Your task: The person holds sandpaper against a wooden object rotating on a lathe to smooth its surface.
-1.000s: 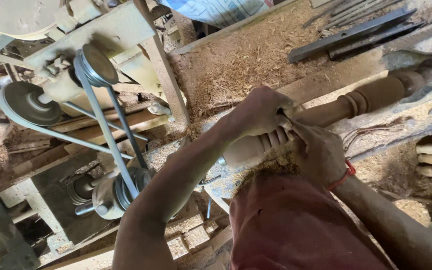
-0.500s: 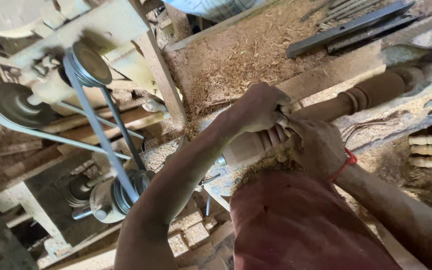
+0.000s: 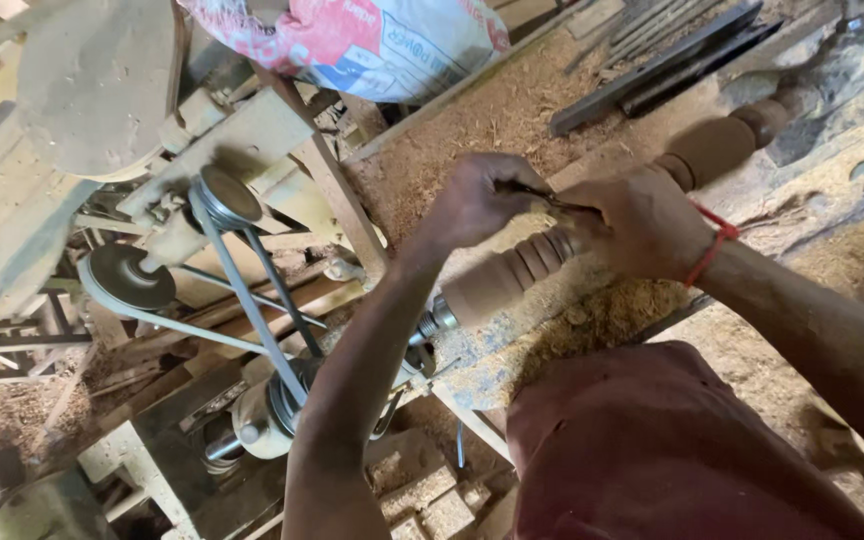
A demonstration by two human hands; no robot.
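Note:
A turned wooden spindle (image 3: pixel 497 283) with ribbed rings is mounted on a lathe and runs up to the right toward a darker bulbous section (image 3: pixel 714 148). My left hand (image 3: pixel 480 198) and my right hand (image 3: pixel 642 222) both grip a thin dark tool (image 3: pixel 552 203) held across the spindle just above its ribbed part. A red thread circles my right wrist (image 3: pixel 714 246). The tool's tip is hidden between my hands.
Belts (image 3: pixel 242 290) run over pulleys (image 3: pixel 227 197) at the left of the wooden lathe frame. Sawdust (image 3: pixel 592 320) covers the bed. Dark flat bars (image 3: pixel 652 65) lie at the top right. A printed sack (image 3: pixel 372 40) sits at the top.
My view has shifted down and right, bringing the sack into sight. Both hands have lifted from the spindle's side to above it, still closed on the tool.

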